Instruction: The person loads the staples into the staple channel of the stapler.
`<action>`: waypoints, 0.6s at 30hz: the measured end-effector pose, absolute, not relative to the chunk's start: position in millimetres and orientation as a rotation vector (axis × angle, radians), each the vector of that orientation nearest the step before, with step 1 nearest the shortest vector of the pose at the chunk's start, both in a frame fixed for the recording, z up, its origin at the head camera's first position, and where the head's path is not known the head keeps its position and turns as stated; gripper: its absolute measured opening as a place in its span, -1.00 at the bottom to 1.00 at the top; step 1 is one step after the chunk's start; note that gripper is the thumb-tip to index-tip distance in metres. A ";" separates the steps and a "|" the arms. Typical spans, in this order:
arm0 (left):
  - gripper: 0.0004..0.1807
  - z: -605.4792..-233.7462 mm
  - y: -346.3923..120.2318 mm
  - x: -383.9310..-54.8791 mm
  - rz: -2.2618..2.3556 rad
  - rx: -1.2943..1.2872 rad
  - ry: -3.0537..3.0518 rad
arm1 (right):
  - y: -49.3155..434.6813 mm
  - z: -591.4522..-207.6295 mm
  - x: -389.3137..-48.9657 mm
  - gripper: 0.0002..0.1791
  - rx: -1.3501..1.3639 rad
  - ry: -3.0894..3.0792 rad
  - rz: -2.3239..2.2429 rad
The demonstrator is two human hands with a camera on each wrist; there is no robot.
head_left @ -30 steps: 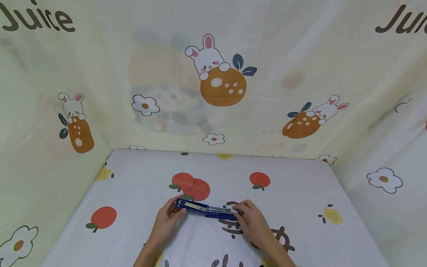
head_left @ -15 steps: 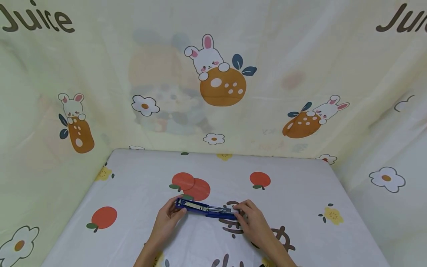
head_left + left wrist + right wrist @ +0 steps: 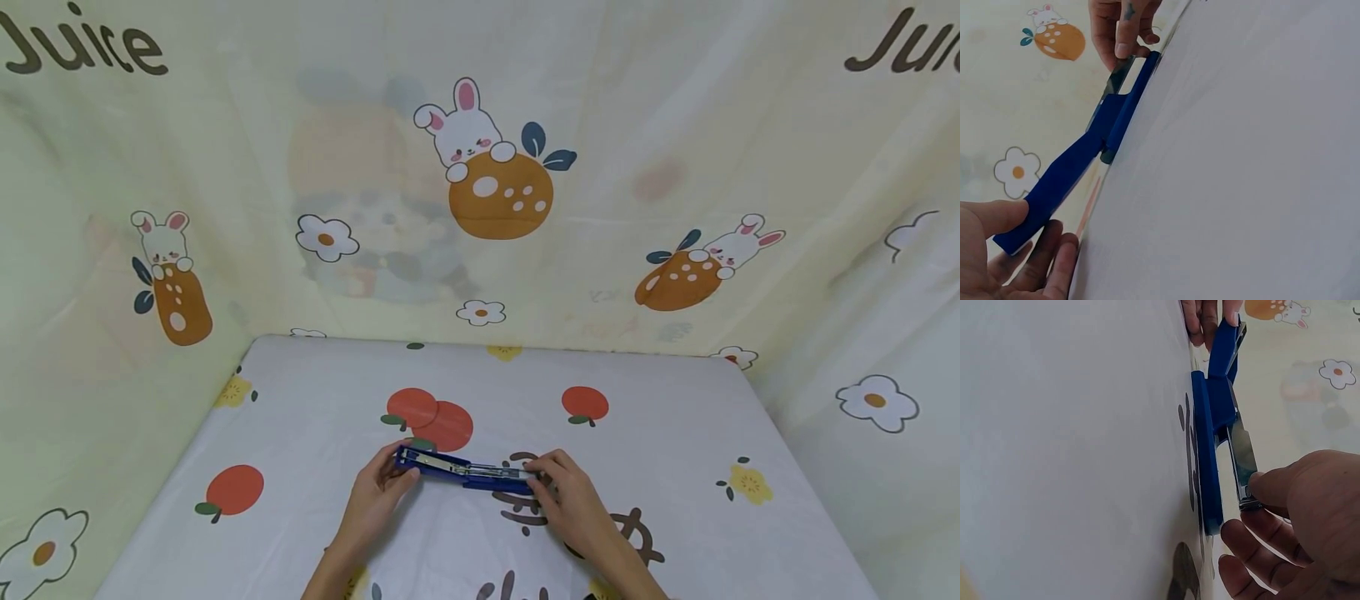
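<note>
A blue stapler is swung wide open over the middle of the table, its top arm folded far back from the base. My left hand grips the end of that top arm, thumb on one side and fingers on the other. At the opposite end, my right hand pinches the tip of the metal staple magazine between thumb and fingers. The blue base lies along the tabletop under the magazine, with a gap between them toward the tip.
A white cloth printed with red fruit, flowers and dark lettering covers the table. Behind it hangs a pale curtain with rabbit prints, and similar curtains enclose the left and right sides.
</note>
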State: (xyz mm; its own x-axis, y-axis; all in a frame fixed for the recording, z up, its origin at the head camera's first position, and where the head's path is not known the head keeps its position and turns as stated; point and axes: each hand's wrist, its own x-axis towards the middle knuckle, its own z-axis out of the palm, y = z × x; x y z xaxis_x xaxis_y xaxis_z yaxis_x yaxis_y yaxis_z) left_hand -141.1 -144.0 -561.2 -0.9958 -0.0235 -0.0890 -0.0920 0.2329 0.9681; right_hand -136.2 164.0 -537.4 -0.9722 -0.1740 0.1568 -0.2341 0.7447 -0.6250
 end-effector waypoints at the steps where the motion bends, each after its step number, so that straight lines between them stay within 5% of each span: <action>1: -0.42 -560.8 -144.0 -141.2 1.916 -0.122 2.413 | 163.8 -537.4 -136.2 -0.80 0.333 -2.851 1.037; 18: -0.44 -559.9 -144.8 -140.6 1.990 -0.091 2.372 | 167.7 -543.4 -137.1 -0.79 0.351 -2.830 1.088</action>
State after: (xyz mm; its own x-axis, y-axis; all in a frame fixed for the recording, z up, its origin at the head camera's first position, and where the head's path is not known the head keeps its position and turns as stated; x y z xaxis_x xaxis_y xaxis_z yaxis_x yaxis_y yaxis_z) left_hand -140.6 -144.8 -559.9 -0.9973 -0.0166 -0.0716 -0.0734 0.1731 0.9822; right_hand -137.1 167.7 -543.4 -0.9696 -0.1813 0.1644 -0.2448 0.7201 -0.6493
